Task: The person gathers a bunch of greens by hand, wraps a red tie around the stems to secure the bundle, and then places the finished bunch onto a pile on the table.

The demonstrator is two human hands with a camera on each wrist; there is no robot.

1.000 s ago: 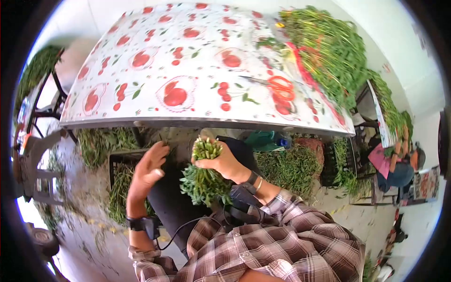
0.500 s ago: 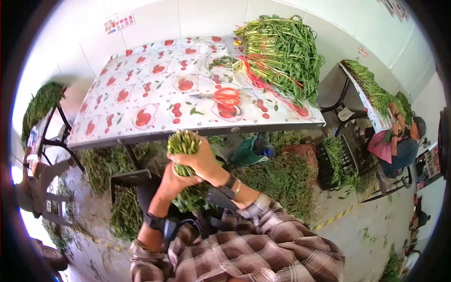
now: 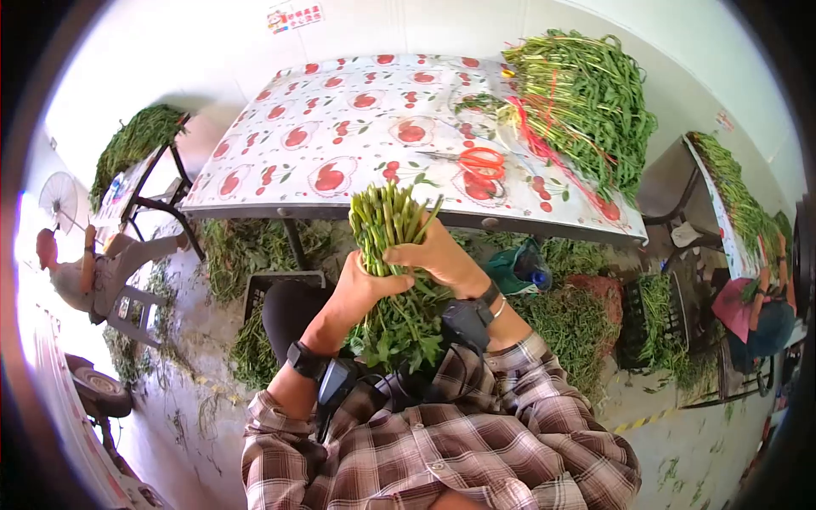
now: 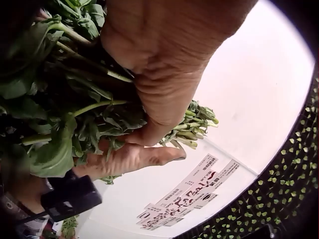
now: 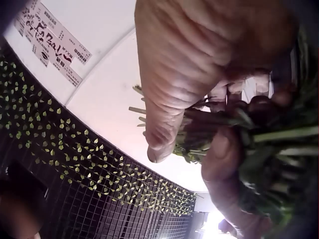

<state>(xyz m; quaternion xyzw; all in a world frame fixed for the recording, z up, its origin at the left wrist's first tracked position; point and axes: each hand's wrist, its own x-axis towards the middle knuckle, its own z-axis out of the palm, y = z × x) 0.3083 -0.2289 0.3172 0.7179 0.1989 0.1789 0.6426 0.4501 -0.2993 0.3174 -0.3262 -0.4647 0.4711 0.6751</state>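
Green stems with pale, cut upper ends form a thick, leafy bunch (image 3: pixel 384 223), held upright between both hands of a seated person in a brown-and-white plaid shirt (image 3: pixel 425 450). The bunch stands in front of the table's near edge, its leaves spreading down over the lap. The left hand (image 3: pixel 364 287) grips one side, its thumb laid across the stems; the right hand (image 3: pixel 444 259) holds the other side a little higher, its thumb pressed against the stalks. The two hands are close together.

Beyond them, the table wears a white cover printed with red apples and cherries (image 3: pixel 293 161). Scissors with looped orange-red handles (image 3: pixel 466 158) lie on it, near a large heap of long green stalks (image 3: pixel 595 110) at the right end. Below, a black plastic crate (image 3: pixel 285 276) sits left of the knees, and a teal bag (image 3: pixel 506 270) rests under the table to the right.
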